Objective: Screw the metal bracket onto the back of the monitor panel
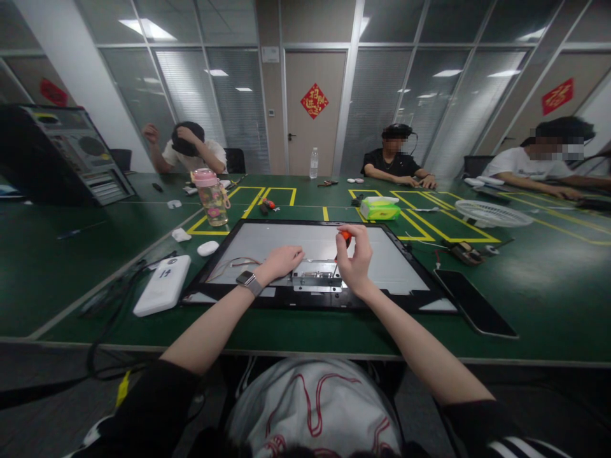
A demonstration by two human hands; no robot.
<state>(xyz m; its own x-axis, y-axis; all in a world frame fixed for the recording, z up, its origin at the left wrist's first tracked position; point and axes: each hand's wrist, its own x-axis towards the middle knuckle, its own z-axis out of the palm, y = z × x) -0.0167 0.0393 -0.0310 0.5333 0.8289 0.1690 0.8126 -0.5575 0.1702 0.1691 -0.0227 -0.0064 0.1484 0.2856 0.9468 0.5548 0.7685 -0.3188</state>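
Observation:
A flat display panel [315, 238] with a black frame and a grey-white back lies on the green table in front of me. Toward its near edge sits a metal bracket [317, 272]. My right hand [356, 261] is closed around a screwdriver [345, 236] with an orange-red handle, held upright with its shaft pointing down at the bracket's right end. Resting on the panel at the bracket's left end, my left hand [282, 259] lies fairly flat, its fingers pointing right. Thin wires [236, 262] run across the panel left of that hand.
Left of the panel are a white power bank [163, 285], a white oval case [208, 248] and a pink-lidded bottle [210, 200]. A phone [472, 302] lies right. Beyond are a green tissue pack [380, 208], a white fan grille [494, 213], a computer case [71, 156] and several seated people.

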